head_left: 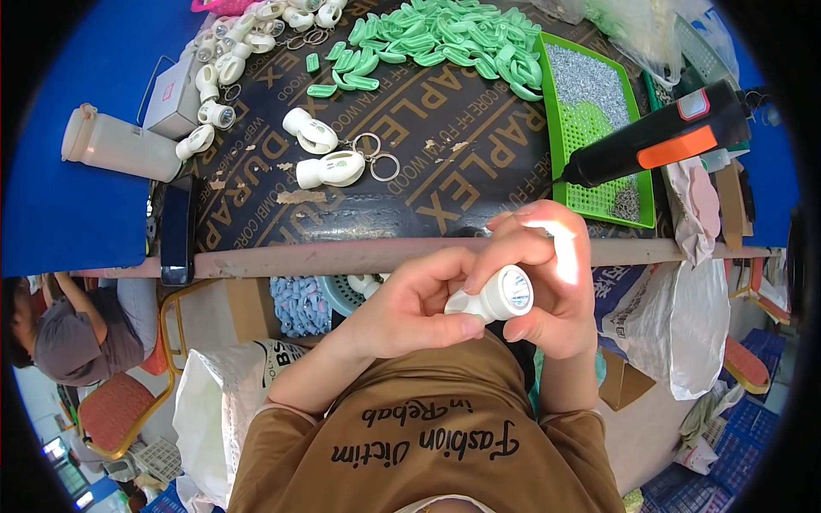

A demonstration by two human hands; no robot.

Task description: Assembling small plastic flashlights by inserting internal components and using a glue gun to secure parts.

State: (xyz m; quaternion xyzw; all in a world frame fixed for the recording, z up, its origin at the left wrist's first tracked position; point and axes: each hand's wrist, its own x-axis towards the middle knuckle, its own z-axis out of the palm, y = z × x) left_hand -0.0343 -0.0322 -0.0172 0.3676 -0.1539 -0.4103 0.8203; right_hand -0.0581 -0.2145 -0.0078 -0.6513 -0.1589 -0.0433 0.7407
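Observation:
A small white flashlight (pixel 484 295) is held in front of my chest, its round clear lens tipped to the right. My left hand (pixel 419 309) pinches its body between thumb and fingers. Curled around the lens end is my right hand (pixel 552 274), with the thumb below the head and the fingers above it; the exact contact is partly hidden. On the dark table ahead lie two similar white flashlights, an upper one (pixel 310 130) and a lower one (pixel 329 170), both with metal key rings (pixel 385 168).
Many green plastic shells (pixel 445 38) cover the table's far side. A green tray (pixel 554 128) of small metal parts stands right, a black-and-orange electric screwdriver (pixel 650 141) across it. More white flashlights (pixel 231 64), a white tumbler (pixel 120 145) and a phone (pixel 178 231) lie left.

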